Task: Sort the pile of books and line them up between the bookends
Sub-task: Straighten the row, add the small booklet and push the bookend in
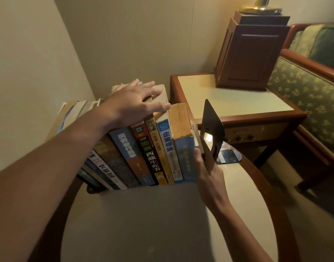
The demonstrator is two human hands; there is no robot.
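Leaning across the round bench, the left hand lies flat on top of the row of books, fingers spread wide, palm pressing down on the upper edges and nothing clasped in it. The books stand spines out along the back of the bench, tilting a little to the left, from a dim cluster at the far left through a blue-and-orange spine, a dark one with red at its head, a yellow one and a white-and-blue one. Last on the right comes the worn book, its spine yellowed and cracked on top and blue below. Right beside it the right hand has its grip closed around the lower part of the black bookend, thumb on the near side against the worn book, upright plate standing just off that last cover with a thin pale volume between them. Light glints through the cut-out in the plate. Behind it stands a square side table carrying a dark wooden box, and a floral armchair fills the right edge.
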